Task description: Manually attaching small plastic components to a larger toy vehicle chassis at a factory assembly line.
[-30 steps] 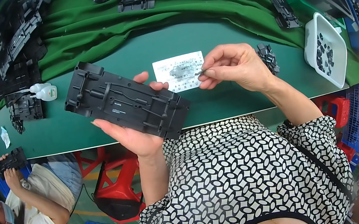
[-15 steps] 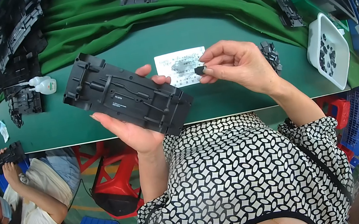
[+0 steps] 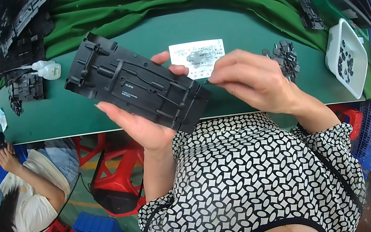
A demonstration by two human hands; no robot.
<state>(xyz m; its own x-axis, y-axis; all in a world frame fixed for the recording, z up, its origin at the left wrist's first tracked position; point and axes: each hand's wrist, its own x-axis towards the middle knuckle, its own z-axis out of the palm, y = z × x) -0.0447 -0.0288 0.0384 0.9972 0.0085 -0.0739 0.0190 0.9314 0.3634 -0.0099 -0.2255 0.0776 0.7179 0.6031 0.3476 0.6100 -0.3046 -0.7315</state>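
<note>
My left hand [image 3: 140, 126] grips a long black plastic chassis [image 3: 132, 83] from below, thumb along the near edge and fingertips over the far edge. The chassis is held tilted above the table, its moulded side with rods and ribs facing up. At its right end, my right hand [image 3: 261, 80] is closed in a pinch. Between those fingertips a small black plastic piece [image 3: 206, 82] barely shows, mostly hidden by the fingers; I cannot tell whether it touches the chassis.
Beyond my hands lies a white printed card [image 3: 197, 56] on the green table [image 3: 132, 41]. A heap of small black pieces [image 3: 286, 56] and a white tray [image 3: 334, 67] are at right. White bottles [image 3: 49, 71] stand left. Bunched green cloth [image 3: 113, 17] lies behind; a co-worker [image 3: 38, 184] sits left.
My right hand has turned over and brought the small black piece to the chassis's right end, hiding most of it. The chassis has shifted slightly; the whole view has moved a little.
</note>
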